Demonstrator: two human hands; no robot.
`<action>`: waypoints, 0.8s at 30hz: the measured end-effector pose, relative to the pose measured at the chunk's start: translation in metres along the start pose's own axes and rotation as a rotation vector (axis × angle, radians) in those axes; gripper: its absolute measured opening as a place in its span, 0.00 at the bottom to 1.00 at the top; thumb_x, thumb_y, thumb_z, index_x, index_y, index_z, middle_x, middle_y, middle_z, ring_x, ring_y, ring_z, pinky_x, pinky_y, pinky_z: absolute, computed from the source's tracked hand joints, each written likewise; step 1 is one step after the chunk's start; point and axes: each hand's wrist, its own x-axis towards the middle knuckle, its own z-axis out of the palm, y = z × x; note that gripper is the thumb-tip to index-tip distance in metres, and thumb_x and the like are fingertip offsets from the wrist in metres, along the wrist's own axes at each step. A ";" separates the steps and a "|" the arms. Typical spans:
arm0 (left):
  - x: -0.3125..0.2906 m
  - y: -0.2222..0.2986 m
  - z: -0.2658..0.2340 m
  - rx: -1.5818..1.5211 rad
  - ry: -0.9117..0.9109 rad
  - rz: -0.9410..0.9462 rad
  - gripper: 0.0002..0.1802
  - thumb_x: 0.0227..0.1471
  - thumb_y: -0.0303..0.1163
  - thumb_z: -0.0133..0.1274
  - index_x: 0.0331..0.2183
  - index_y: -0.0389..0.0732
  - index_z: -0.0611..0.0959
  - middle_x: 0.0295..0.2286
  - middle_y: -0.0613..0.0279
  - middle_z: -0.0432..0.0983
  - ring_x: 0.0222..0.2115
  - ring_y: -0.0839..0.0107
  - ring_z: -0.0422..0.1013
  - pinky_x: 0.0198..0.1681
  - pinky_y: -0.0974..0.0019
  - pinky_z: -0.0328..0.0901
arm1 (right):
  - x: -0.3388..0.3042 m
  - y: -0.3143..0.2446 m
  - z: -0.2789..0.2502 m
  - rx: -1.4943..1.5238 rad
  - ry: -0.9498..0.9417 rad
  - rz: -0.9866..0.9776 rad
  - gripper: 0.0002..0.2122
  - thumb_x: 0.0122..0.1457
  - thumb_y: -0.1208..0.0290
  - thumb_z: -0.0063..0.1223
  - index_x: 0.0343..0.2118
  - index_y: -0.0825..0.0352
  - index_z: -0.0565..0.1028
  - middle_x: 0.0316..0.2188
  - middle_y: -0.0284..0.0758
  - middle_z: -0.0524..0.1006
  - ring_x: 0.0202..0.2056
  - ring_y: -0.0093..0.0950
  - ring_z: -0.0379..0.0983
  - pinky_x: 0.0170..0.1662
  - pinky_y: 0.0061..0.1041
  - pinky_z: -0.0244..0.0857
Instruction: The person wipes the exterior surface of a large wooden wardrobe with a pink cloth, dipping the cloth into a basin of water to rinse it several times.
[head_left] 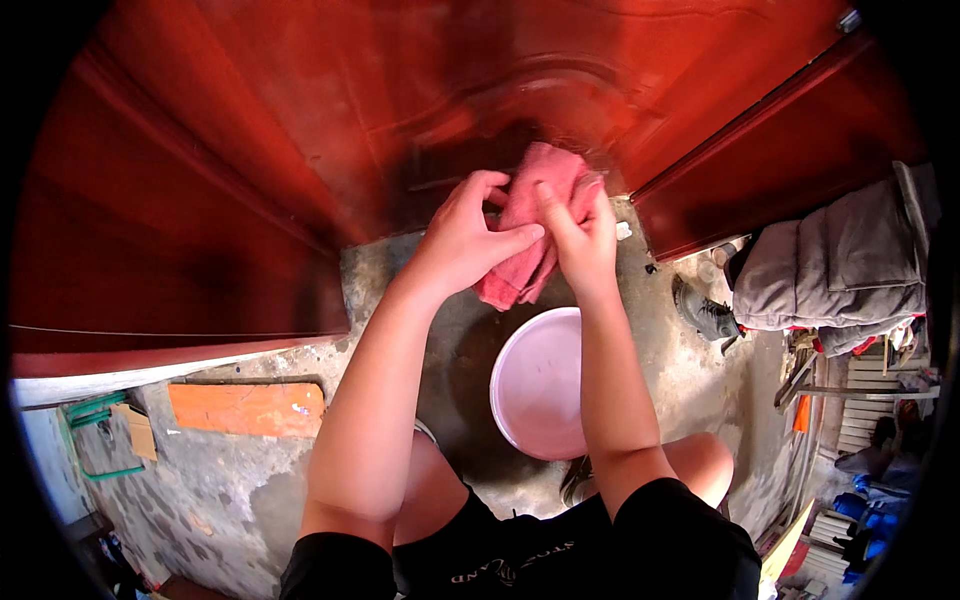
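While the left hand and the right hand grip a pink cloth, a basin stands below

Where the two hands come together, the cloth hangs between them, bunched and folded, in front of a red panel with curved raised moulding. The left hand grasps it from the left side, its thumb laid across the front and its fingers bent near the upper part. The right hand clasps the other side, thumb pressed on the face of the fabric. Whether the cloth touches the panel cannot be told from this angle.

Beneath the cloth's lower end, the basin, round and pink, rests on the grey floor, partly covered by the right forearm. A dark shoe shows just beside its rim on the person's side.

At the floor's edge along the foot of the panel, to the right of the cloth, lies a small white scrap. Farther right, a dark laced boot is on the floor, near a pile of grey padded fabric.

Toward the floor's left edge, well apart from the basin, is an orange board; past it are a piece of brown cardboard and a green frame.
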 end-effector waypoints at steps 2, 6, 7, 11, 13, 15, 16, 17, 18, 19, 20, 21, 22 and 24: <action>0.004 -0.002 -0.005 -0.041 0.053 -0.042 0.30 0.54 0.38 0.65 0.55 0.37 0.75 0.46 0.58 0.76 0.41 0.72 0.73 0.46 0.64 0.70 | 0.017 -0.001 -0.011 -0.115 0.093 -0.083 0.17 0.69 0.67 0.53 0.55 0.73 0.70 0.48 0.41 0.77 0.49 0.29 0.73 0.54 0.29 0.67; 0.017 -0.017 -0.018 -0.142 0.267 -0.085 0.23 0.54 0.37 0.60 0.48 0.36 0.79 0.42 0.54 0.81 0.38 0.65 0.78 0.44 0.61 0.71 | 0.085 -0.005 -0.038 -0.535 0.185 -0.221 0.24 0.72 0.58 0.44 0.57 0.79 0.64 0.54 0.61 0.71 0.60 0.53 0.67 0.61 0.40 0.61; 0.019 -0.021 -0.023 -0.151 0.322 -0.106 0.20 0.54 0.36 0.59 0.47 0.35 0.80 0.41 0.55 0.82 0.38 0.66 0.78 0.44 0.62 0.71 | 0.100 -0.015 -0.031 -0.641 0.237 -0.274 0.18 0.71 0.63 0.47 0.51 0.75 0.67 0.48 0.49 0.76 0.52 0.37 0.73 0.57 0.33 0.64; 0.024 -0.040 -0.029 0.071 0.453 -0.095 0.17 0.55 0.34 0.56 0.45 0.35 0.81 0.40 0.56 0.82 0.39 0.66 0.78 0.44 0.62 0.71 | 0.128 -0.036 0.015 -0.779 0.291 -0.017 0.22 0.68 0.57 0.48 0.49 0.77 0.67 0.40 0.64 0.78 0.48 0.59 0.76 0.51 0.47 0.70; 0.025 -0.048 -0.036 0.012 0.459 -0.108 0.16 0.55 0.34 0.56 0.44 0.35 0.81 0.40 0.56 0.82 0.37 0.67 0.79 0.42 0.62 0.71 | 0.126 -0.024 0.065 -0.867 0.184 0.009 0.22 0.68 0.58 0.47 0.47 0.79 0.66 0.37 0.67 0.78 0.45 0.63 0.75 0.50 0.51 0.69; 0.021 -0.033 -0.040 -0.143 0.426 -0.201 0.14 0.58 0.34 0.54 0.45 0.38 0.81 0.40 0.59 0.80 0.34 0.71 0.78 0.36 0.65 0.70 | 0.113 -0.016 0.080 -0.885 0.075 -0.076 0.22 0.68 0.58 0.46 0.46 0.80 0.66 0.35 0.68 0.77 0.44 0.65 0.74 0.49 0.55 0.68; 0.019 -0.028 -0.042 -0.191 0.420 -0.237 0.14 0.60 0.34 0.53 0.46 0.40 0.80 0.41 0.61 0.80 0.35 0.72 0.77 0.35 0.67 0.69 | 0.115 -0.019 0.074 -0.880 0.093 -0.060 0.23 0.68 0.57 0.46 0.46 0.80 0.66 0.36 0.68 0.77 0.44 0.64 0.75 0.50 0.54 0.69; 0.018 -0.026 -0.044 -0.239 0.415 -0.274 0.14 0.61 0.34 0.52 0.47 0.41 0.80 0.43 0.62 0.79 0.35 0.73 0.76 0.35 0.68 0.67 | 0.119 -0.022 0.065 -0.865 0.212 -0.034 0.23 0.67 0.58 0.46 0.46 0.80 0.66 0.36 0.67 0.77 0.44 0.63 0.75 0.50 0.52 0.69; 0.018 -0.021 -0.044 -0.242 0.419 -0.291 0.13 0.62 0.35 0.51 0.46 0.42 0.80 0.43 0.63 0.78 0.36 0.73 0.75 0.36 0.68 0.67 | 0.130 -0.029 0.048 -0.826 0.314 -0.063 0.22 0.67 0.58 0.47 0.46 0.80 0.66 0.36 0.66 0.78 0.44 0.62 0.76 0.50 0.52 0.70; 0.020 -0.022 -0.043 -0.246 0.428 -0.278 0.13 0.62 0.35 0.51 0.46 0.42 0.80 0.43 0.63 0.79 0.36 0.73 0.75 0.36 0.68 0.67 | 0.136 -0.035 0.033 -0.788 0.410 -0.088 0.22 0.67 0.58 0.47 0.45 0.80 0.67 0.37 0.65 0.78 0.44 0.62 0.76 0.50 0.51 0.70; 0.022 -0.023 -0.043 -0.251 0.436 -0.265 0.13 0.62 0.35 0.51 0.46 0.43 0.80 0.43 0.63 0.79 0.35 0.73 0.75 0.36 0.68 0.67 | 0.140 -0.037 0.025 -0.855 0.420 -0.070 0.21 0.66 0.59 0.46 0.45 0.79 0.67 0.36 0.64 0.79 0.43 0.61 0.77 0.50 0.51 0.70; 0.024 -0.025 -0.044 -0.251 0.449 -0.252 0.12 0.62 0.35 0.51 0.46 0.43 0.80 0.43 0.62 0.79 0.35 0.73 0.75 0.36 0.68 0.67 | 0.142 -0.041 0.023 -0.917 0.427 -0.052 0.21 0.66 0.59 0.46 0.44 0.79 0.67 0.36 0.63 0.79 0.43 0.60 0.77 0.50 0.51 0.70; 0.025 -0.034 -0.051 -0.252 0.488 -0.231 0.13 0.62 0.36 0.50 0.45 0.43 0.80 0.44 0.63 0.79 0.35 0.73 0.75 0.36 0.68 0.67 | 0.135 -0.046 0.039 -0.912 0.395 -0.044 0.18 0.65 0.62 0.43 0.44 0.77 0.65 0.33 0.60 0.80 0.37 0.56 0.80 0.43 0.51 0.74; 0.022 -0.045 -0.067 -0.282 0.576 -0.237 0.15 0.63 0.39 0.47 0.45 0.44 0.81 0.43 0.63 0.79 0.35 0.73 0.74 0.37 0.67 0.66 | 0.113 -0.060 0.078 -0.645 0.099 0.210 0.17 0.65 0.64 0.43 0.45 0.76 0.63 0.33 0.59 0.80 0.37 0.53 0.81 0.44 0.51 0.75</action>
